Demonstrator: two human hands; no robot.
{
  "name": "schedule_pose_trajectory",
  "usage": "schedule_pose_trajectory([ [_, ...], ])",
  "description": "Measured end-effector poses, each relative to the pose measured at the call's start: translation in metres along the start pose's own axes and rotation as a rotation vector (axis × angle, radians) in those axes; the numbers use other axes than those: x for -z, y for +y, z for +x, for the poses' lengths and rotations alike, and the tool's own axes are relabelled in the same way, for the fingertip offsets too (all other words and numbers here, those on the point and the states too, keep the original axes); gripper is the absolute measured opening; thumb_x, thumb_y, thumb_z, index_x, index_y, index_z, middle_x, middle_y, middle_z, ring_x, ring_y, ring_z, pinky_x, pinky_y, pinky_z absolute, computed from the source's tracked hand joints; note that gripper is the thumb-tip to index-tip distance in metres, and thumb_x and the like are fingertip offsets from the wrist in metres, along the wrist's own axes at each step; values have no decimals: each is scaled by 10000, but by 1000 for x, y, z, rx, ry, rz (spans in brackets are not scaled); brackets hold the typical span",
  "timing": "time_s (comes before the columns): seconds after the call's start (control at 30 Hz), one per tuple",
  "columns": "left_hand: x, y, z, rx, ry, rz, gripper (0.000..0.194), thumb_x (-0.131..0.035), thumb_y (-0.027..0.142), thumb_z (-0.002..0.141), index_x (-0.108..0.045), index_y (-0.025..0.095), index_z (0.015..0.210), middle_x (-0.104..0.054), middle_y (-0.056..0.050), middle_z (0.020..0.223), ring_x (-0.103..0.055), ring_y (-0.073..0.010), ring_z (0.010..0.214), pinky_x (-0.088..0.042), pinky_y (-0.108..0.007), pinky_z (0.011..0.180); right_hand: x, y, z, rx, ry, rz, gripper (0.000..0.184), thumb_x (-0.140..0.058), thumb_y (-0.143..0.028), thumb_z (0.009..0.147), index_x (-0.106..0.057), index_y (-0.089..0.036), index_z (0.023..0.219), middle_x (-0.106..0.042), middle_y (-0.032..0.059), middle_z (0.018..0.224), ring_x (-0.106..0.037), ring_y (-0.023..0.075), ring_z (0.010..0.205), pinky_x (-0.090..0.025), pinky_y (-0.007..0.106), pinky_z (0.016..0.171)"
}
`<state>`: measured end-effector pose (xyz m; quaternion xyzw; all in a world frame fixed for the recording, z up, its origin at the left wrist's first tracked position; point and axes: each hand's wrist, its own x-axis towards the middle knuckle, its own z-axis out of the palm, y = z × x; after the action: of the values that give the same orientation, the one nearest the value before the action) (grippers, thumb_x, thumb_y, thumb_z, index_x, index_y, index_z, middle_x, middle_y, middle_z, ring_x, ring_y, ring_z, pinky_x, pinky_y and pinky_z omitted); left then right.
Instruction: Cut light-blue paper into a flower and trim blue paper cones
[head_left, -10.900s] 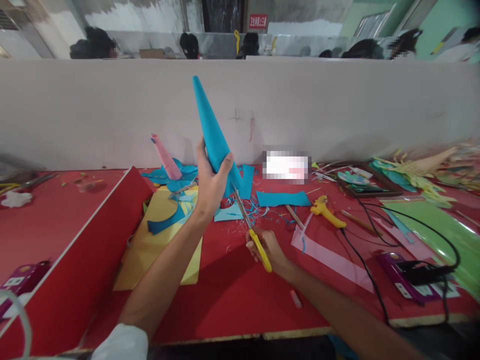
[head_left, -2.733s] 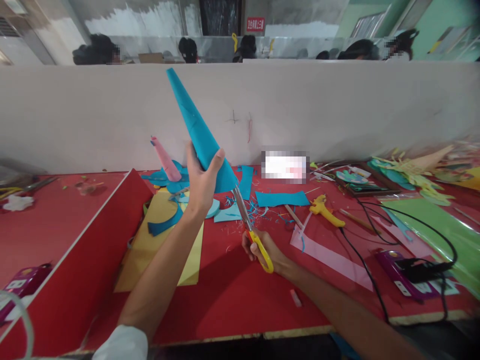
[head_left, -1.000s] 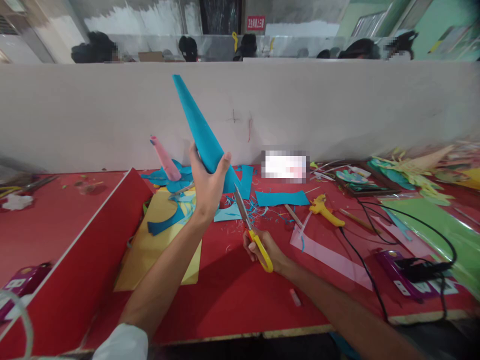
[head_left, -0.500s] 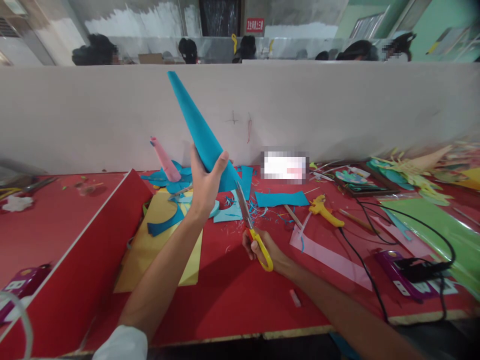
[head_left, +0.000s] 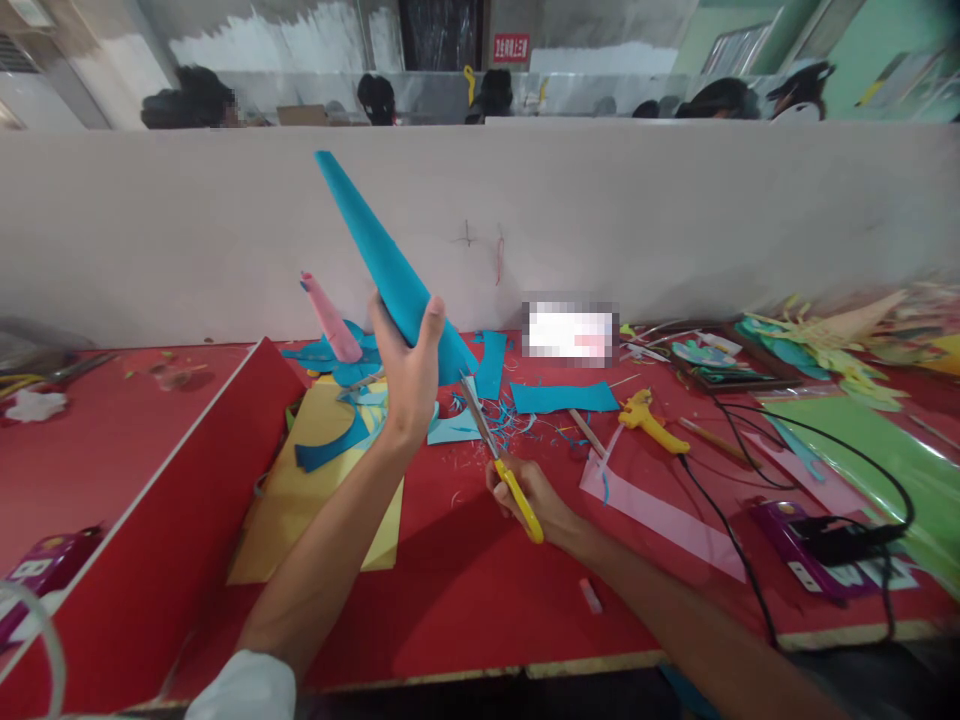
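My left hand (head_left: pixel 409 370) is closed round a long blue cone (head_left: pixel 375 245), which tilts with its narrow tip to the upper left. In my right hand (head_left: pixel 529 490) is a pair of scissors (head_left: pixel 517 500) with yellow handles. Their blades point up and left, with the tips close to the cone's wide lower edge; whether they touch it I cannot tell. Behind my left hand stands a pink cone (head_left: pixel 331 320) on blue petal-like pieces. Blue cut-offs and thin shreds (head_left: pixel 514 428) lie beyond the scissors.
Yellow sheets (head_left: pixel 277 520) lie left, beside a red divider (head_left: pixel 172 520). A yellow glue gun (head_left: pixel 652 425) with a black cord, a pink strip (head_left: pixel 660 520) and a purple power strip (head_left: pixel 802 545) are at right. A whitish panel (head_left: pixel 675 220) rises behind; people's heads show beyond it.
My left hand and the blue cone have shifted slightly left and tilted further over. The scissors' handles have come closer together, and the blades have swung a little to the left.
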<state>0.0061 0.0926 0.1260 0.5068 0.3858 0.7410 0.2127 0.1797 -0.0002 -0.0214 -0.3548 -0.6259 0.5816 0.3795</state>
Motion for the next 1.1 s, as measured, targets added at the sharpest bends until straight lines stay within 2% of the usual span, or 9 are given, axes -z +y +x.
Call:
schedule_pose_trajectory([
  [0.13, 1, 0, 1, -6, 3, 6, 633, -649, 768, 908, -566, 313, 1339, -643, -58, 1197, -651, -202, 1115, -568, -345, 987, 0, -8, -1, -7, 23, -58, 702, -599, -925, 801, -517, -229, 832, -474, -55, 649, -431, 97, 521, -347, 233, 464],
  [0.37, -3, 6, -7, 0, -34, 51, 670, -663, 746, 913, -513, 320, 1408, -643, -57, 1167, -658, -207, 1054, -573, -372, 960, -1, -8, 0, -8, 20, -61, 694, -610, -915, 798, -515, -228, 832, -475, -61, 635, -436, 93, 499, -349, 233, 454],
  [0.6, -5, 6, -10, 23, -8, 13, 619, -702, 715, 905, -530, 298, 1329, -642, -52, 1155, -659, -209, 1070, -571, -365, 961, 0, 4, 0, -7, 9, 30, 724, -611, -953, 767, -498, -239, 790, -454, -77, 549, -430, 98, 441, -339, 232, 420],
  [0.87, -6, 1, -11, 18, -19, -13, 562, -702, 698, 916, -544, 293, 1273, -639, -37, 1103, -660, -196, 1035, -566, -352, 928, -1, 7, 0, -48, 25, 68, 652, -697, -863, 765, -517, -236, 792, -485, -78, 527, -441, 95, 412, -364, 226, 397],
  [1.0, -6, 5, -11, 35, -43, -70, 477, -694, 638, 955, -566, 295, 1262, -635, -34, 1095, -652, -197, 1100, -560, -344, 954, -3, 7, 1, -67, 79, 86, 616, -738, -809, 750, -510, -237, 777, -487, -84, 513, -442, 91, 375, -357, 216, 363],
  [1.1, -5, 7, -7, 81, -101, -131, 484, -692, 647, 952, -581, 304, 1275, -655, -54, 1142, -666, -215, 1112, -595, -340, 867, -4, 6, 3, -77, 96, 115, 633, -728, -826, 753, -497, -237, 757, -468, -89, 497, -430, 86, 364, -356, 210, 358],
])
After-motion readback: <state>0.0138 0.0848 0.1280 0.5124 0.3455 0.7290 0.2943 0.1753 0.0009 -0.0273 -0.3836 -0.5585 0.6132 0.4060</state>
